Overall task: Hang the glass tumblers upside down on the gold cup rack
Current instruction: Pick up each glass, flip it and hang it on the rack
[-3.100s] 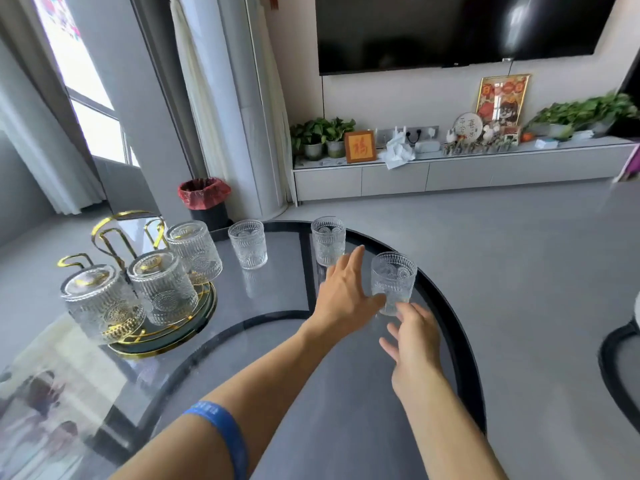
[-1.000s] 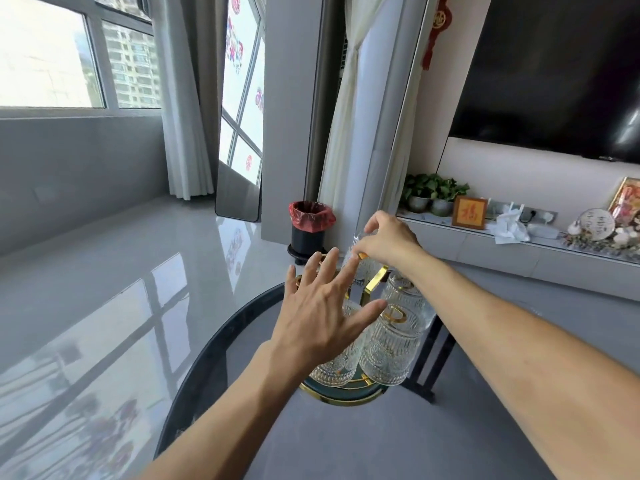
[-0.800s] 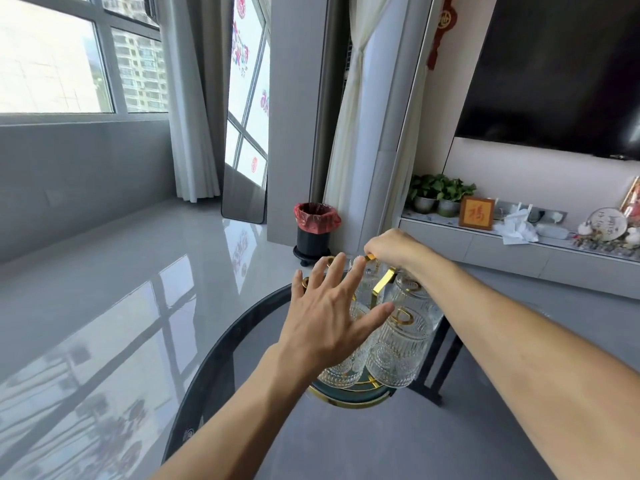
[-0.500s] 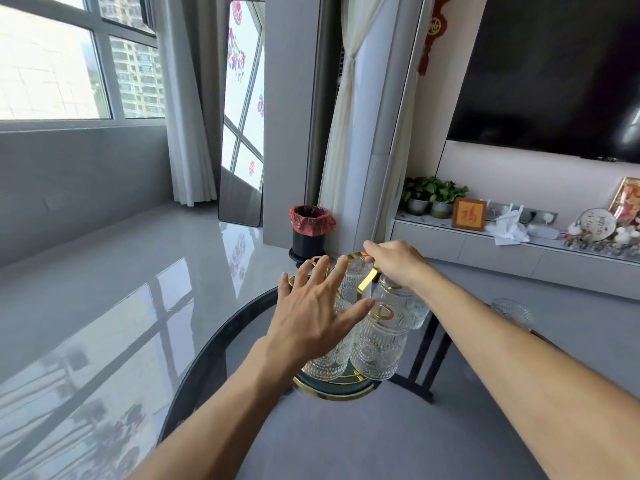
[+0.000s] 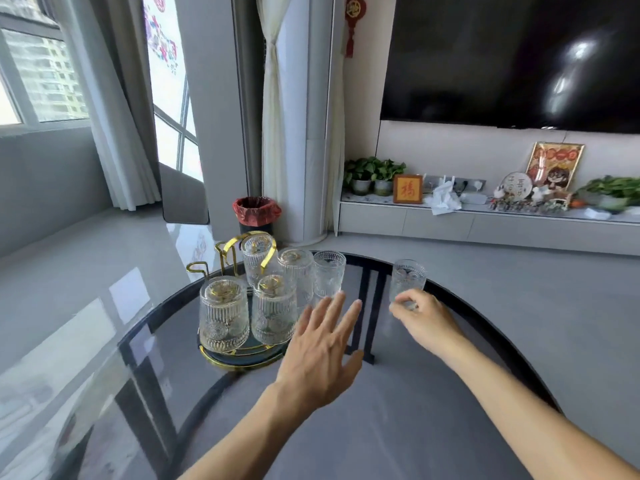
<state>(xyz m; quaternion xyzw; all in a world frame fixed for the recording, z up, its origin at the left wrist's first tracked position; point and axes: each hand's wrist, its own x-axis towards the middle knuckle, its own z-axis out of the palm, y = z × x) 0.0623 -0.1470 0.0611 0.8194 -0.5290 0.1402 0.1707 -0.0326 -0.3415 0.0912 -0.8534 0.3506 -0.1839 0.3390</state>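
Observation:
The gold cup rack (image 5: 227, 252) stands on a round tray at the left of the glass table (image 5: 398, 420). Several ribbed glass tumblers hang upside down on it, such as the front left one (image 5: 224, 313) and the front middle one (image 5: 273, 308). One upright tumbler (image 5: 329, 273) stands just right of the rack. Another upright tumbler (image 5: 408, 279) stands further right, and my right hand (image 5: 420, 318) has its fingers closed round its base. My left hand (image 5: 320, 351) hovers open, fingers spread, beside the rack's right side.
The table's dark curved rim (image 5: 491, 325) runs close behind the right tumbler. Beyond it lie grey floor, a bin with a red liner (image 5: 257, 213), a low TV cabinet (image 5: 485, 225) with plants and ornaments, and a wall-mounted TV.
My right hand has left the top of the rack and moved right onto the far upright tumbler. My left hand has drawn back from the rack. The view has tilted down and right.

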